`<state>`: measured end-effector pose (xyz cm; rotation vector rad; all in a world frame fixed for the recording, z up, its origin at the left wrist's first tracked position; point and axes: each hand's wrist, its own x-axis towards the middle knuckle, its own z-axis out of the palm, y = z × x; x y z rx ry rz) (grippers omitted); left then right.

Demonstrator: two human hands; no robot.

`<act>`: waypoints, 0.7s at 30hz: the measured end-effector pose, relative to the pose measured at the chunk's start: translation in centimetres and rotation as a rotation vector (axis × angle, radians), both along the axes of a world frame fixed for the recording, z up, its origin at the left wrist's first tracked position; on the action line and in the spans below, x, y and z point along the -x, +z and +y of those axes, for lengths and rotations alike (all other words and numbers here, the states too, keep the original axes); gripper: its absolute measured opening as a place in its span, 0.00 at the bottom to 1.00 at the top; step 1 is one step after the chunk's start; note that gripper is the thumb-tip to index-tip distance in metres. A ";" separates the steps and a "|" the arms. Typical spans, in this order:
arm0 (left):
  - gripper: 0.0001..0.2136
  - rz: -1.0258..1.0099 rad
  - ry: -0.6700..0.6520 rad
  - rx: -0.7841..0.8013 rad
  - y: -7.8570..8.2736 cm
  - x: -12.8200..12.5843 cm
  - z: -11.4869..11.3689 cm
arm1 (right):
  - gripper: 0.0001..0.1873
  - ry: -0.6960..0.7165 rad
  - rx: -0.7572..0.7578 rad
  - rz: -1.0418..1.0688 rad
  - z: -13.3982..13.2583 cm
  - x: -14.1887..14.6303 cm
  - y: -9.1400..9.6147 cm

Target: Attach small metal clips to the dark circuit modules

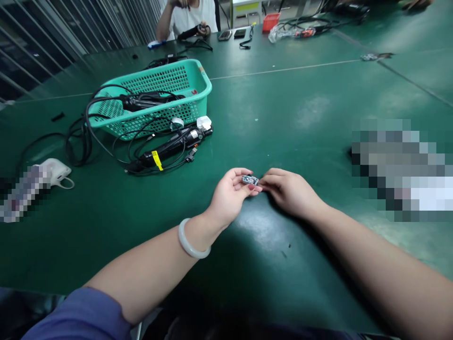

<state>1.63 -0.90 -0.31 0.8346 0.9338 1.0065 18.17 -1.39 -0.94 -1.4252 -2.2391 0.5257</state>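
Note:
My left hand (231, 196), with a pale bangle on its wrist, rests on the green table (300, 118) and pinches a small bluish-grey electronic part (249, 180) between thumb and fingers. My right hand (288, 191) meets it from the right, fingers curled and touching the same part's right end. Both hands sit close together near the middle of the table, in front of me.
A teal plastic basket (155, 97) with black tools and cables stands at the left. A black handheld tool (170, 147) with a yellow tag lies before it. A white mask (54, 172) lies far left. Another person (186, 19) sits across the table, beside phones and a red box (271, 21).

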 end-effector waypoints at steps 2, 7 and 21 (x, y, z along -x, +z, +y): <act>0.11 -0.001 0.003 -0.008 -0.1 0.0 0.0 | 0.13 0.026 -0.009 -0.058 0.0 -0.1 0.1; 0.12 0.000 -0.013 -0.015 -0.3 0.0 0.1 | 0.15 0.135 -0.078 -0.141 0.0 -0.5 0.5; 0.11 0.002 0.039 -0.022 -0.1 0.1 0.1 | 0.14 -0.087 -0.035 -0.088 -1.2 0.3 1.1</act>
